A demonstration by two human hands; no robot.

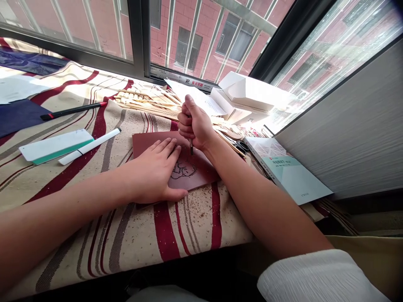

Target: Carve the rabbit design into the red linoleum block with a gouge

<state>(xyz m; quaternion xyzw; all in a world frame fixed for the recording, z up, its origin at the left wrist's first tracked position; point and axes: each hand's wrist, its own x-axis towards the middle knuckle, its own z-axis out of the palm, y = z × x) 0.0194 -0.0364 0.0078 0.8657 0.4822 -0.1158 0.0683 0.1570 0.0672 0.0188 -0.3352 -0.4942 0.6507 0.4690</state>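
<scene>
A reddish-brown carving sheet [147, 144] lies on the striped tablecloth, with dark carved or drawn lines [185, 168] near its right part. My left hand [157, 170] rests flat on the sheet, fingers stretched beside the lines and thumb near its front edge. Wrapped in a fist, my right hand [195, 123] grips a carving tool [191, 147] upright, thumb on top. Its short metal tip points down at the sheet just above the lines; whether it touches cannot be made out. Most of the handle is hidden in the fist. Small crumbs are scattered around.
To the left lie a white marker [90, 147], a white-and-green piece [56, 147] and a black-and-red pen [74, 111]. Thin wooden strips [147, 102] and a white box [244, 94] are by the window. A book [289, 170] and black scissors [242, 147] sit right.
</scene>
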